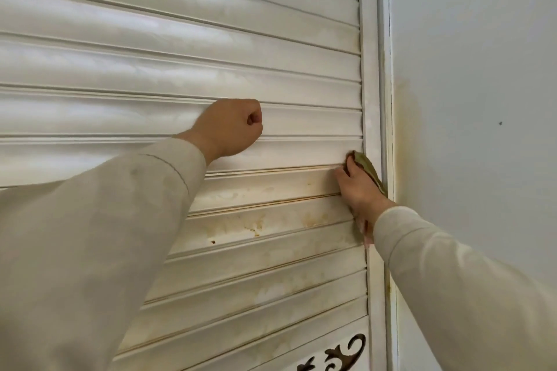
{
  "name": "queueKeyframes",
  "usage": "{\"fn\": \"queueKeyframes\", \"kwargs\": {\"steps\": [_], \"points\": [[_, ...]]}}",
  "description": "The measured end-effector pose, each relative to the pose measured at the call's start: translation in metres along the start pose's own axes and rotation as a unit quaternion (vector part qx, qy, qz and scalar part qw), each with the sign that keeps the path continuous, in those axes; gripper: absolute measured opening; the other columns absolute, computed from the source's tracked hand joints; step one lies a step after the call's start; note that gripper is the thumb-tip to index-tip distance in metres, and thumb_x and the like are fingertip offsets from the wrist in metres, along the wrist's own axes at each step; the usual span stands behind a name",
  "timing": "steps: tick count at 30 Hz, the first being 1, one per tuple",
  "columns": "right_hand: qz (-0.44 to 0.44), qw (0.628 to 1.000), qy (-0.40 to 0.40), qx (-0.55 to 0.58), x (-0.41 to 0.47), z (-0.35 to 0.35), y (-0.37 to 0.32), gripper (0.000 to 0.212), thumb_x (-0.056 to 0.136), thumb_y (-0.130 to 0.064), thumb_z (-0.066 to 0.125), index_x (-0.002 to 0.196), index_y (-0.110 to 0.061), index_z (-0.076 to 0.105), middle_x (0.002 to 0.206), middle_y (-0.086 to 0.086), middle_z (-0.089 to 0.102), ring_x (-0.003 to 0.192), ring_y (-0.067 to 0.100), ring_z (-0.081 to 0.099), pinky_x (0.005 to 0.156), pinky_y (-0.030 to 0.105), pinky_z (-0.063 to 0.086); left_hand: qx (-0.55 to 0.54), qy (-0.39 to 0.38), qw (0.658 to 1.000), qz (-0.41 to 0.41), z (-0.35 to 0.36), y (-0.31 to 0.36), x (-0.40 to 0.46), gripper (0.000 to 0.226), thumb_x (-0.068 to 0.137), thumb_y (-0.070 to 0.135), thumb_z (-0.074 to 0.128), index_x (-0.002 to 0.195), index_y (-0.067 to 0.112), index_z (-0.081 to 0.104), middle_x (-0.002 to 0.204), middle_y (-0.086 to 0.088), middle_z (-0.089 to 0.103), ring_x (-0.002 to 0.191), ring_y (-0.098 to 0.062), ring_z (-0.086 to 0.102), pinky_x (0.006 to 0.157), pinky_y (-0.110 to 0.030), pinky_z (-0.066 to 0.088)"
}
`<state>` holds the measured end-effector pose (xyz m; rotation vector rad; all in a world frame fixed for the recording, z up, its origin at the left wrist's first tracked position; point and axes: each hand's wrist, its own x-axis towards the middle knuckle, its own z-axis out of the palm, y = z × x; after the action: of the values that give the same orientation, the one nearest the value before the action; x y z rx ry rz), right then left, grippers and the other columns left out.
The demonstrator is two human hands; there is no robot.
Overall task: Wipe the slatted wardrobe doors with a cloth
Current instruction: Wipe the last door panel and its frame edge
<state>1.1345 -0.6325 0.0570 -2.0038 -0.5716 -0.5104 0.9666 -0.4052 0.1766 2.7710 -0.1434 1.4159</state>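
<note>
Nearest the camera, two pale sleeves (99, 250) reached up at the door (180, 48). Left hand (230, 126) was balled into a fist, holding nothing, knuckles braced on a slat — a steadying post, by the look of it. Right hand (357, 190) had its fingers curled round a drab green cloth (369, 170), pressed to the right end of a slat, hard against the frame (370, 69). Upper slats looked clean; those below the cloth carried brown stains (256, 229). To do this well, I'd say: keep the cloth flat, run it the full length of each slat, work the edge into the grooves — that's where the grime sat — and refold to a fresh face. Beyond the frame, the wall (482, 69) showed a yellowish smear.
</note>
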Motion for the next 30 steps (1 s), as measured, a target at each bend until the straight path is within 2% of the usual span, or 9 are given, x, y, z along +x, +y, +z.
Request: {"fn": "queueKeyframes", "kwargs": {"steps": [3, 6, 9, 12, 15, 21, 27, 30], "points": [[0.016, 0.999, 0.003, -0.035, -0.001, 0.001, 0.0, 0.06, 0.103, -0.034, 0.035, 0.158, -0.019, 0.016, 0.163, 0.002, 0.019, 0.149, 0.024, 0.02, 0.121, 0.036, 0.016, 0.036, 0.001, 0.999, 0.018, -0.003, -0.005, -0.022, 0.011, 0.091, 0.021, 0.051, 0.082, 0.022, 0.058, 0.08, 0.007, 0.058, 0.082, -0.022, 0.055, 0.069, -0.031, 0.04], [0.01, 0.998, 0.036, -0.057, -0.008, 0.009, -0.002, 0.053, 0.102, -0.022, 0.038, 0.152, -0.006, 0.032, 0.158, 0.008, 0.025, 0.145, 0.027, 0.027, 0.12, 0.035, 0.02, 0.047, -0.013, 0.999, 0.013, -0.005, -0.01, -0.036, 0.012, 0.092, 0.02, 0.05, 0.084, 0.02, 0.059, 0.082, 0.006, 0.058, 0.081, -0.022, 0.055, 0.071, -0.033, 0.043], [-0.003, 0.993, 0.051, -0.102, -0.004, 0.002, 0.004, 0.045, 0.097, -0.013, 0.039, 0.141, -0.005, 0.047, 0.149, 0.009, 0.036, 0.137, 0.029, 0.036, 0.117, 0.036, 0.026, 0.086, -0.06, 0.994, 0.034, -0.004, -0.007, -0.04, 0.012, 0.092, 0.021, 0.049, 0.084, 0.02, 0.058, 0.082, 0.006, 0.059, 0.081, -0.023, 0.056, 0.071, -0.032, 0.042], [-0.002, 0.984, 0.039, -0.175, 0.009, -0.016, 0.015, 0.04, 0.09, -0.01, 0.047, 0.128, -0.006, 0.057, 0.141, 0.008, 0.047, 0.129, 0.029, 0.045, 0.111, 0.041, 0.036, 0.094, -0.062, 0.992, 0.052, -0.002, -0.008, -0.04, 0.013, 0.092, 0.02, 0.051, 0.081, 0.021, 0.057, 0.08, 0.008, 0.057, 0.081, -0.024, 0.057, 0.072, -0.031, 0.037], [-0.021, 0.977, 0.049, -0.206, 0.015, -0.018, 0.021, 0.038, 0.086, -0.009, 0.052, 0.123, -0.007, 0.06, 0.138, 0.004, 0.051, 0.124, 0.028, 0.049, 0.106, 0.041, 0.042, 0.068, -0.049, 0.995, 0.058, 0.0, -0.01, -0.038, 0.014, 0.091, 0.017, 0.053, 0.077, 0.022, 0.056, 0.076, 0.011, 0.054, 0.078, -0.022, 0.054, 0.073, -0.028, 0.031], [-0.083, 0.975, 0.104, -0.176, 0.009, 0.006, 0.011, 0.039, 0.093, -0.006, 0.041, 0.126, -0.006, 0.062, 0.134, 0.006, 0.054, 0.122, 0.029, 0.05, 0.105, 0.042, 0.042, 0.033, -0.043, 0.997, 0.052, 0.005, -0.011, -0.03, 0.014, 0.09, 0.017, 0.054, 0.078, 0.022, 0.059, 0.079, 0.009, 0.058, 0.08, -0.022, 0.055, 0.074, -0.027, 0.033], [-0.226, 0.959, 0.063, -0.157, -0.023, 0.038, -0.033, 0.035, 0.091, -0.014, 0.043, 0.115, -0.009, 0.068, 0.125, 0.004, 0.058, 0.114, 0.027, 0.053, 0.099, 0.036, 0.045, -0.004, -0.056, 0.998, 0.012, 0.004, -0.011, -0.028, 0.012, 0.089, 0.017, 0.054, 0.081, 0.021, 0.062, 0.084, 0.007, 0.062, 0.085, -0.021, 0.056, 0.075, -0.029, 0.041], [-0.245, 0.958, 0.033, -0.148, -0.034, 0.041, -0.045, 0.038, 0.094, -0.014, 0.045, 0.125, -0.014, 0.065, 0.133, -0.001, 0.054, 0.119, 0.022, 0.052, 0.1, 0.036, 0.046, -0.02, -0.073, 0.997, -0.007, -0.003, -0.002, -0.029, 0.012, 0.09, 0.016, 0.054, 0.083, 0.02, 0.064, 0.089, 0.004, 0.064, 0.087, -0.019, 0.057, 0.075, -0.029, 0.043]]}}
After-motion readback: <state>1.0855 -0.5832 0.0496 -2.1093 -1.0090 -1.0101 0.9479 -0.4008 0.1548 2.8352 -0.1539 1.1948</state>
